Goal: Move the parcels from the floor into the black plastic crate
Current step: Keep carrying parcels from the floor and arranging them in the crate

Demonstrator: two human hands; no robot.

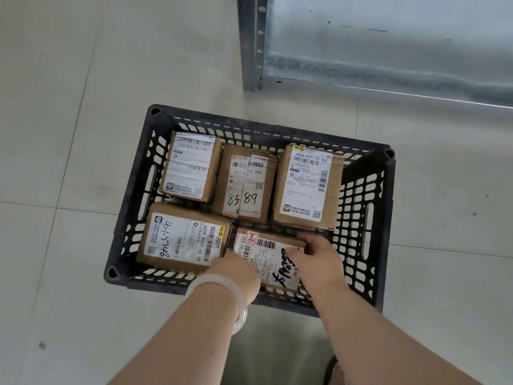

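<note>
The black plastic crate [369, 218] stands on the tiled floor and holds several brown cardboard parcels with white labels. Three lie along its far side: one at the left [191, 165], one marked "85 89" [245, 182], one at the right [306, 184]. A fourth [180, 240] lies at the near left. Both my hands hold the near-right parcel [266, 254], which sits low in the crate. My left hand [236, 270] grips its left edge. My right hand [316, 259] grips its far right corner, fingers curled over the edge.
A grey metal shelf unit [388, 51] stands on the floor beyond the crate at the upper right. Pale floor tiles [69, 107] surround the crate on the left and front. A white bangle [241, 309] is on my left wrist.
</note>
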